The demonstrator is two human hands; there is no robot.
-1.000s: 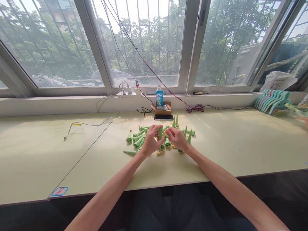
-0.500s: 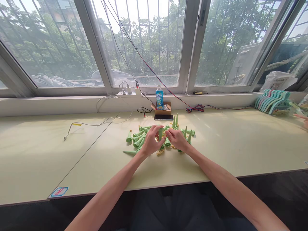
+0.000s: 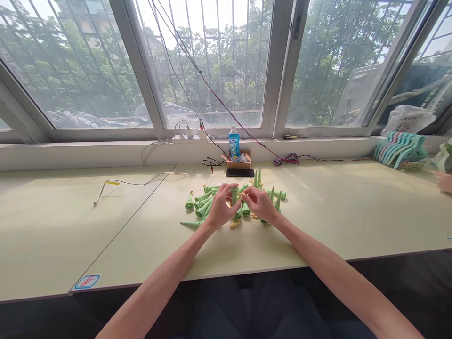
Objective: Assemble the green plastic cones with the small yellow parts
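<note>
My left hand [image 3: 221,207] is closed around a green plastic spike [image 3: 234,195], held with its wide end up above the pile. My right hand [image 3: 260,204] pinches a small yellow piece [image 3: 240,193] at the side of that spike; whether the two are joined I cannot tell. Below and around both hands lie several more green spikes [image 3: 203,208], some flat, others standing point up like the upright spike [image 3: 277,202]. Yellow pieces, such as one yellow valve-like part [image 3: 235,223], are scattered among them. My fingers hide part of the pile.
Behind the pile are a black phone [image 3: 240,173] and a small cardboard box [image 3: 239,165] with a blue-labelled bottle [image 3: 234,143]. Cables [image 3: 286,159] run along the sill. Teal hangers [image 3: 400,149] stand at the right, near another person's hand [image 3: 444,181].
My right fingers have shifted slightly, and the yellow piece now shows between them and the spike. The spike is a little further left. At the far right, the other person's hand has moved.
</note>
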